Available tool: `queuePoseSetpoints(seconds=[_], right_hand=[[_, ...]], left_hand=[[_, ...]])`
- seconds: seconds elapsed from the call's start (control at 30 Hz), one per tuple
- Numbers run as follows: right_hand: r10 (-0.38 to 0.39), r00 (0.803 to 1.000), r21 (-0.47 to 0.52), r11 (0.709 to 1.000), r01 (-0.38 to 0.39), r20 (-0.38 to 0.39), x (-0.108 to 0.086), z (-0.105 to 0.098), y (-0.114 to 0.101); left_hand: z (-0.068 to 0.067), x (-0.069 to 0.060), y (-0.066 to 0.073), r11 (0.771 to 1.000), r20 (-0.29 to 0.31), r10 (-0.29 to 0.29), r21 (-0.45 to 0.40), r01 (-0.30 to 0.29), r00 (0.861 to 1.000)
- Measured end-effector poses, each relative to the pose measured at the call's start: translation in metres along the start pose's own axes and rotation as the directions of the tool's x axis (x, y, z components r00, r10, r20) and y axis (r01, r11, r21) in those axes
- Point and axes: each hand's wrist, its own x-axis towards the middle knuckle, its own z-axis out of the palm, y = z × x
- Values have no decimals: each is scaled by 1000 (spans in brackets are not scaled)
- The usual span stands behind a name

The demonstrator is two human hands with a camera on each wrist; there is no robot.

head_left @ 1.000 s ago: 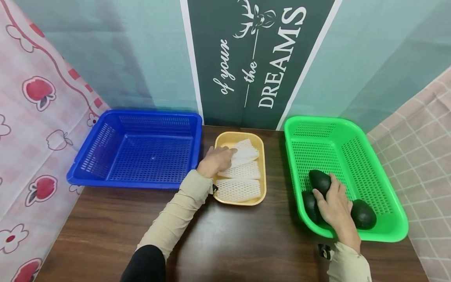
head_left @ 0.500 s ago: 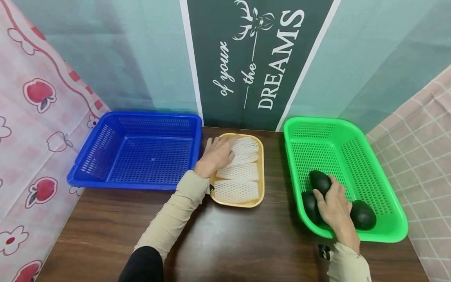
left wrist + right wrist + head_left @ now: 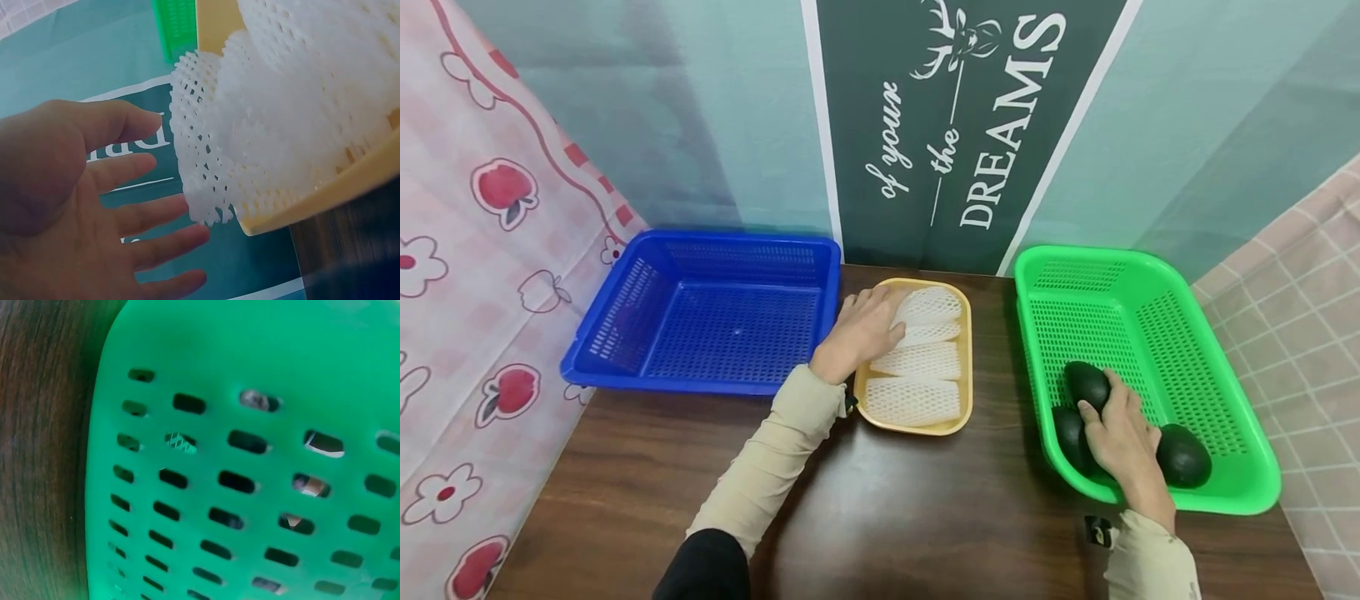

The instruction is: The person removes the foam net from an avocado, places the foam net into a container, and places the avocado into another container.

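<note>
A yellow tray [image 3: 967, 375] holds several white foam fruit nets [image 3: 913, 402], laid in a row. Over the tray's far left side is my left hand [image 3: 863, 327], palm down. In the left wrist view the fingers of my left hand [image 3: 106, 206] are spread and fairly straight, close to the edge of a foam net [image 3: 197, 137]. My right hand [image 3: 1123, 437] reaches into the green basket [image 3: 1078, 321] and grips a dark avocado [image 3: 1086, 385] between thumb and fingers. Beside it lie another avocado [image 3: 1071, 437] and a third avocado [image 3: 1183, 456]. The right wrist view shows only the basket's slotted wall [image 3: 206, 462], hiding the hand.
To the left stands a blue basket [image 3: 737, 329] with nothing visible inside. Brown wooden table [image 3: 880, 517] extends in front of the containers. A printed cloth wall [image 3: 925, 167] rises behind, with a patterned cloth [image 3: 490, 275] at left and a tile-patterned one [image 3: 1300, 333] at right.
My left hand has drawn back from the top foam net to the tray's far left edge; that net now lies flatter. The right hand stays on the avocado. The head view has shifted slightly.
</note>
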Motion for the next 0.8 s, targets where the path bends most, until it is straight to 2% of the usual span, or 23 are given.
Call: queuePoseSetpoints(seconds=[0.13,0.33,0.63,0.8], right_hand=[[13,1000,-10,1000,-13,14,3,-2,3],[28,1000,-41,999,-28,8,4,1,8],[18,999,-73,997,-21,-49,6,0,13],[-37,989,-70,997,27,-144,4,-5,3]], left_hand=[[2,-1,2,1000,14,1,9,-1,1000],[6,-6,3,997,44,-2,72,-2,999],[9,-14,1,996,-37,39,80,-36,999],[10,-18,3,993,-111,66,107,-54,992]])
